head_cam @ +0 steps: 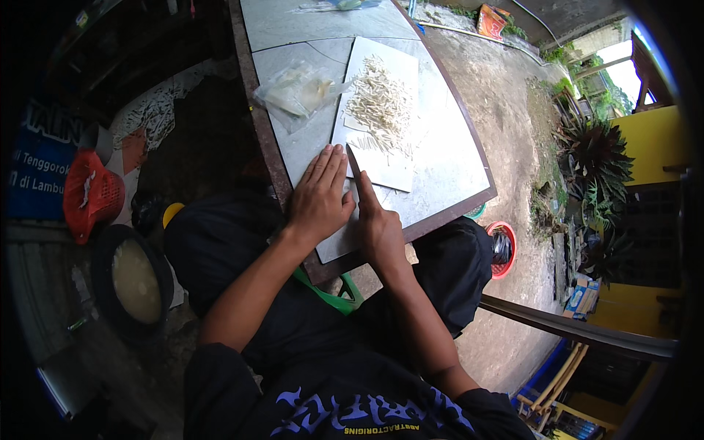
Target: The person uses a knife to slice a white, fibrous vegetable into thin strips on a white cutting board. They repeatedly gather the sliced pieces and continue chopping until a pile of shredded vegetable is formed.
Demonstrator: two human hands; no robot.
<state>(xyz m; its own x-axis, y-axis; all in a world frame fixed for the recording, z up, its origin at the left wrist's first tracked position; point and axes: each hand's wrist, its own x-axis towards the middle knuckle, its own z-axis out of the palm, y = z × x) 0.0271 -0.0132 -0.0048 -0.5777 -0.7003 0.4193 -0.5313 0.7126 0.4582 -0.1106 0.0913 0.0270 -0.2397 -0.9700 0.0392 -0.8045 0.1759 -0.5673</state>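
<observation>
My right hand [379,223] grips a knife [355,162], its index finger stretched along the back of the blade. The blade points away from me over the near left part of a white cutting board [379,175]. Flat beside the knife lies my left hand [324,190], palm down, fingertips at the board's left edge and thumb apart. Anything under its fingers is hidden. A heap of thin pale cut strips [379,104] covers much of the board, with a few strips in a row near the knife tip. Left of the heap, a clear plastic bag [300,91] holds pale pieces.
The board rests on a light-topped table [451,148] with a dark rim. On my left are a red plastic basket [93,190] and a dark tub [165,275] of cloudy liquid. To the right stands a red basket [512,250] with dark contents. A green bag [338,300] lies below the table corner.
</observation>
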